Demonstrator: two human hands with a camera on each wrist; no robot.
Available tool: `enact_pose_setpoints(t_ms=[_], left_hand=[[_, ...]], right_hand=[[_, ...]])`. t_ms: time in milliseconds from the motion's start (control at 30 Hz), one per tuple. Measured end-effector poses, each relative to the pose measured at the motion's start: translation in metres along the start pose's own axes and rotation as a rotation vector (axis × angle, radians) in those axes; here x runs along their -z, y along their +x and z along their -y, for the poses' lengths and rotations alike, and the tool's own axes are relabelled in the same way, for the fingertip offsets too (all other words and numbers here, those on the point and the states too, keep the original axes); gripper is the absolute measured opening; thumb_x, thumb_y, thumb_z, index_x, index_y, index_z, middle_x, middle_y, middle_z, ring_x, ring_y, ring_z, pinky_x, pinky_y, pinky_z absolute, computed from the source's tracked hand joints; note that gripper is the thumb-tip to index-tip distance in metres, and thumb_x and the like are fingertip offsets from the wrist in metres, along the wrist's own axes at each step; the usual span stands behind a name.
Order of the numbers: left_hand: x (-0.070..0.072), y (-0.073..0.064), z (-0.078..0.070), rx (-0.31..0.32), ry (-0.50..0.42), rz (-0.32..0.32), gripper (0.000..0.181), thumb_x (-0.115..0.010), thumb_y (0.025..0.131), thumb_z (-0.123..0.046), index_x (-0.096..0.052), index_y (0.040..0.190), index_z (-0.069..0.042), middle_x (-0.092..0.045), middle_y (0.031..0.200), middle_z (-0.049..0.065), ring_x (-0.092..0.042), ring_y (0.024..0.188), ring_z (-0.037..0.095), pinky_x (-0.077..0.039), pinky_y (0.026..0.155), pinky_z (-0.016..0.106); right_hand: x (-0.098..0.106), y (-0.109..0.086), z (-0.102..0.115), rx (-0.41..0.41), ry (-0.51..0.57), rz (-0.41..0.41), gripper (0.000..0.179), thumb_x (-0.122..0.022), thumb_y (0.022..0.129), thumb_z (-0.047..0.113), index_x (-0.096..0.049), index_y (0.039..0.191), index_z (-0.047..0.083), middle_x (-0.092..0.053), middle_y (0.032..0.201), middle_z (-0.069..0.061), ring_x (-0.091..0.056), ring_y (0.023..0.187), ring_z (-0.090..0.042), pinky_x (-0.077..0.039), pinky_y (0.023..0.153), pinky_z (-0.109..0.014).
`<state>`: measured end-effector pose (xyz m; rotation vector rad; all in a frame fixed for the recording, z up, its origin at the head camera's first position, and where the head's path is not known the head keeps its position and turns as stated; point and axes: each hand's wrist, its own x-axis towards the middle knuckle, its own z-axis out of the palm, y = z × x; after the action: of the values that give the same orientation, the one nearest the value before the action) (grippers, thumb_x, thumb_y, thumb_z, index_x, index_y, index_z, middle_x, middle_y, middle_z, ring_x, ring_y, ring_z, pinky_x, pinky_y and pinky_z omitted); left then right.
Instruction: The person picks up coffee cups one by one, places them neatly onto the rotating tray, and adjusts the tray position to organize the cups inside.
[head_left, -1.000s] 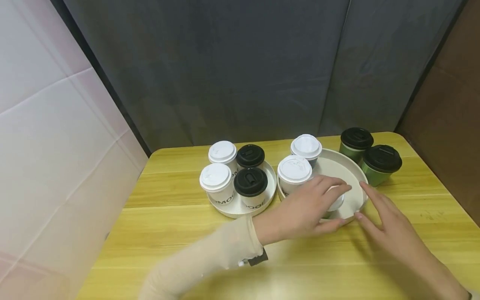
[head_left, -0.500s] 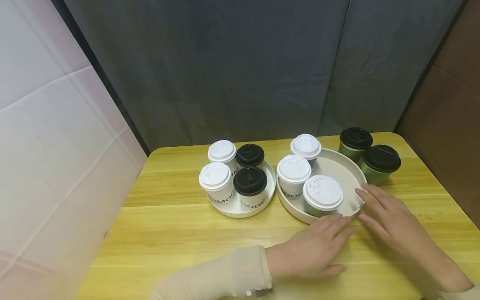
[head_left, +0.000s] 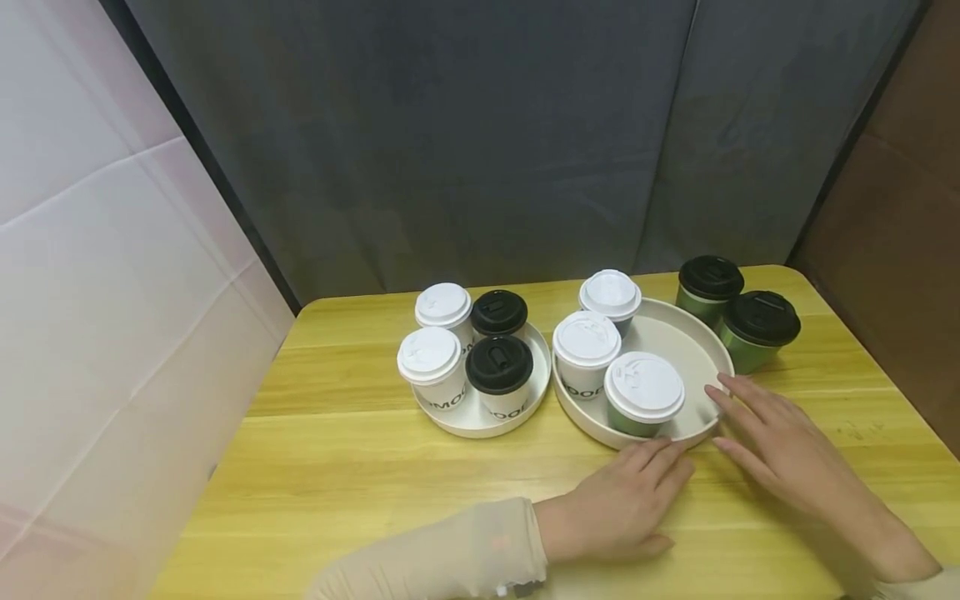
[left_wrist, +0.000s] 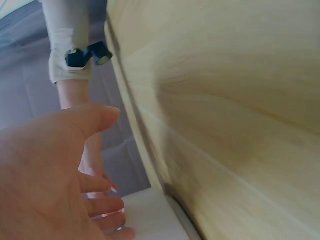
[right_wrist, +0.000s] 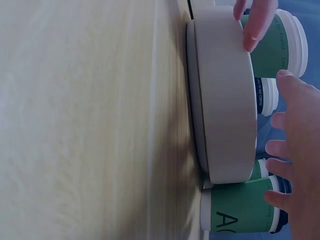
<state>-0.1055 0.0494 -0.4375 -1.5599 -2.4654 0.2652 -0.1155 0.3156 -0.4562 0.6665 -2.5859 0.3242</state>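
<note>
My left hand [head_left: 618,508] has its fingertips at the front rim of the larger round tray [head_left: 693,346], just below a green paper cup with a white lid [head_left: 645,387]. My right hand [head_left: 787,446] is at the tray's right rim, fingers loosely extended. Nothing is gripped by either hand. Also standing on that tray are a white cup with a white lid [head_left: 587,350] and a dark cup with a white lid [head_left: 611,296]. In the right wrist view, fingers of the left hand [right_wrist: 259,22] touch the rim of the tray [right_wrist: 225,100].
Left of this tray, a smaller round tray [head_left: 480,423] carries white cups, some with white lids [head_left: 430,357], some with black lids [head_left: 500,367]. Two green cups with black lids [head_left: 761,329] stand on the wooden table [head_left: 330,467] beyond the right rim. A grey curtain [head_left: 465,142] hangs behind.
My left hand has drawn back from over the white-lidded green cup to the tray's front rim, uncovering that cup on the tray. My right hand stays by the right rim, barely shifted.
</note>
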Motion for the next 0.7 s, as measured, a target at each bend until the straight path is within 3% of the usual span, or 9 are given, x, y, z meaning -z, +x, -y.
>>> enact_pose_setpoints(t_ms=[200,700], left_hand=[[0.001,0.0,0.0,0.019,-0.036,-0.002,0.092,-0.059,0.087,-0.063,-0.029,0.153,-0.007,-0.032,0.157,0.014,-0.034,0.146,0.026,-0.03,0.123,0.032],[-0.004,-0.014,0.01,0.047,-0.038,-0.027,0.087,-0.061,0.086,-0.061,-0.034,0.152,-0.011,-0.038,0.15,0.011,-0.04,0.137,0.023,-0.032,0.122,0.031]], right_hand=[[-0.001,-0.001,0.0,0.006,0.0,-0.008,0.066,-0.068,0.09,0.034,-0.044,0.15,0.018,-0.045,0.152,-0.013,-0.038,0.143,-0.026,0.003,0.122,-0.012],[-0.003,0.001,0.006,0.005,-0.002,0.008,0.068,-0.069,0.089,0.034,-0.043,0.15,0.02,-0.045,0.152,-0.012,-0.04,0.14,-0.03,0.003,0.123,-0.014]])
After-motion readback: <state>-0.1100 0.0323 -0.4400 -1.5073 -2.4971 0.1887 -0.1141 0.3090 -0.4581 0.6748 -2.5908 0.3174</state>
